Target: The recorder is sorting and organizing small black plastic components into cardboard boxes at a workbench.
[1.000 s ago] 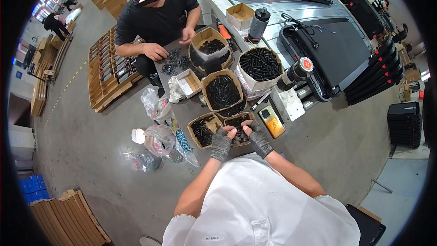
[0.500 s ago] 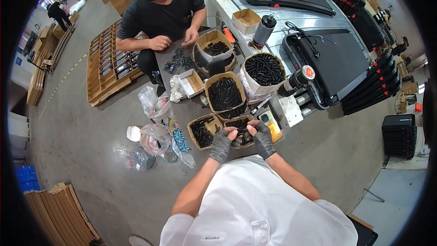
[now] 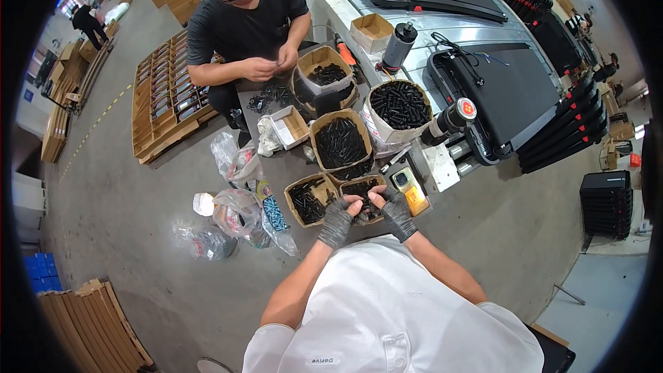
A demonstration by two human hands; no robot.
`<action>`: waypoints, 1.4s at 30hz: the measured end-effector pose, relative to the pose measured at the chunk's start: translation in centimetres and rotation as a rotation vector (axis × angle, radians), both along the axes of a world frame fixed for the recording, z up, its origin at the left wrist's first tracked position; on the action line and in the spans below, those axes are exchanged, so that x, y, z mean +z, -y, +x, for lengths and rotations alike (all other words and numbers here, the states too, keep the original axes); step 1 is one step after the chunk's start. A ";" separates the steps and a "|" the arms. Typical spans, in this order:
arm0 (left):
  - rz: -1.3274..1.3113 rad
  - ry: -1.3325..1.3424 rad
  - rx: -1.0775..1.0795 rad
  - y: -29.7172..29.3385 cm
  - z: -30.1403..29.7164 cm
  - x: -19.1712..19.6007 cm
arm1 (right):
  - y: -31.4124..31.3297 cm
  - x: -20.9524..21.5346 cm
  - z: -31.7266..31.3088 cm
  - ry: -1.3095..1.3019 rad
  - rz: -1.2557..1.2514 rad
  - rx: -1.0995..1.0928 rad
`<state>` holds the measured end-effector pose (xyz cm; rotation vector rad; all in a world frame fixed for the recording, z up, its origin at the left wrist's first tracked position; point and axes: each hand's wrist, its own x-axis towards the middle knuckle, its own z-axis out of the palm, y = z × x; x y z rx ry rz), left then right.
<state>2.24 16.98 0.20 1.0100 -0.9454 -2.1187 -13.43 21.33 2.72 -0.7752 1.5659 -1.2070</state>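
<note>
My left hand [image 3: 338, 220] and my right hand [image 3: 394, 211], both in dark fingerless gloves, meet over a small cardboard box [image 3: 384, 181] of small black parts. Thumbs and fingers of both are pinched close together; whatever they hold is too small and dark to make out. Beside my left hand stands a box of black screw-like pieces [image 3: 306, 200]. Behind lies a larger box of long black pieces [image 3: 340, 144]. A white bag filled with short black cylinders [image 3: 400, 105] stands behind to the right. Close to my right hand lies a phone [image 3: 412, 192] with a yellow screen.
Across the table a co-worker [image 3: 242, 34] handles something small beside loose dark parts [image 3: 269, 99]. A white-lined box [image 3: 322, 72], an open small carton [image 3: 290, 128] and a white cloth [image 3: 268, 137] stand around. Plastic bags [image 3: 238, 211] and blue screws [image 3: 273, 214] lie left.
My right thumb and fingers have shifted slightly left, nearer my left fingertips. The co-worker's hands have come together and moved right, over the table.
</note>
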 end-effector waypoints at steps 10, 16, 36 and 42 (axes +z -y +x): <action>-0.081 0.071 -0.023 0.2 0.2 -0.6 | -0.7 -0.1 0.2 -0.218 -0.082 0.099; -0.137 0.109 -0.013 0.3 0.2 -0.4 | -0.7 1.0 -0.2 -0.102 0.026 0.166; -0.171 0.159 -0.018 0.5 0.5 -0.5 | -0.4 1.0 -0.3 0.068 0.028 0.075; -0.158 0.113 0.022 0.5 0.2 -0.2 | -0.5 0.8 -0.2 -0.211 -0.077 0.168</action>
